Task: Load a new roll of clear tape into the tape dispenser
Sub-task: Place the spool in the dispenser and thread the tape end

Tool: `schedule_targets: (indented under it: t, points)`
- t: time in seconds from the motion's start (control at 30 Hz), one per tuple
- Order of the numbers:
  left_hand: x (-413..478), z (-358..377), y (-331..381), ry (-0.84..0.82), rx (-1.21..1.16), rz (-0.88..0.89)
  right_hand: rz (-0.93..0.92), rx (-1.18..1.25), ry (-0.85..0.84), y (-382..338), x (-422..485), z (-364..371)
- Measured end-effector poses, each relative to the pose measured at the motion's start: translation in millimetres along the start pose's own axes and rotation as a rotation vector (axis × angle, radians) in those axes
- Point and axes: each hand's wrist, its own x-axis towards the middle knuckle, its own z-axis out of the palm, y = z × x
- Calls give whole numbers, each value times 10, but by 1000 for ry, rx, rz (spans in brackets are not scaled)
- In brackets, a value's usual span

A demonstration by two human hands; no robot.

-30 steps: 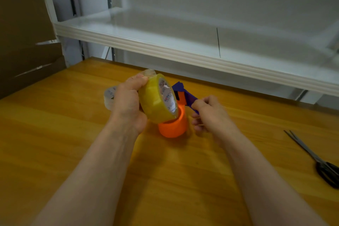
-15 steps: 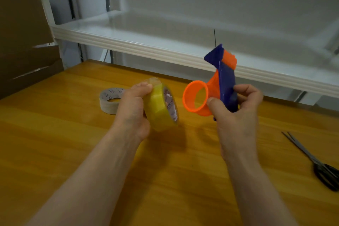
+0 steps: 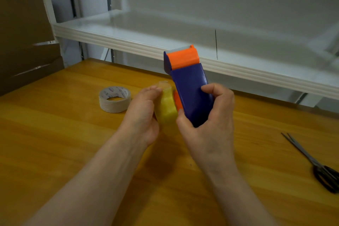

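Note:
My right hand [image 3: 209, 121] grips the blue body of the tape dispenser [image 3: 190, 86], held upright above the wooden table [image 3: 55, 143] with its orange cutter end on top. My left hand [image 3: 143, 113] holds the yellowish roll of clear tape [image 3: 166, 108] pressed against the dispenser's left side. A sliver of the orange spool shows between roll and blue body. How far the roll sits on the spool is hidden by my hands.
A nearly spent tape roll [image 3: 114, 99] with a cardboard core lies flat on the table to the left. Scissors [image 3: 315, 163] lie at the right edge. A white shelf [image 3: 165, 46] overhangs the table's back, and cardboard [image 3: 22, 33] stands at the left.
My right hand lifted the dispenser off the table, turned its blue back toward me and brought it left. The tape roll and the orange spool, apart half a second ago, now meet.

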Motion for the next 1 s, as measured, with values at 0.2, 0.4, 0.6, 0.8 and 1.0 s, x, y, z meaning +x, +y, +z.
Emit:
schedule_targets:
  t: [0.2,0.4,0.6,0.8,1.0]
  points:
    - [41,-14,22,0,21,12,-30,-15,-162,1,-8,-14]
    - [51,-39,40,-6,17,-33,-127,-223,-212,17,-30,22]
    - [73,-36,25,-30,131,75,-58,-220,-252,39,-28,4]
    - [78,-43,35,-66,153,22,38,16,-243,51,9,-81]
    - [25,-25,54,-128,-53,-166,-51,-13,-186,26,27,-78]
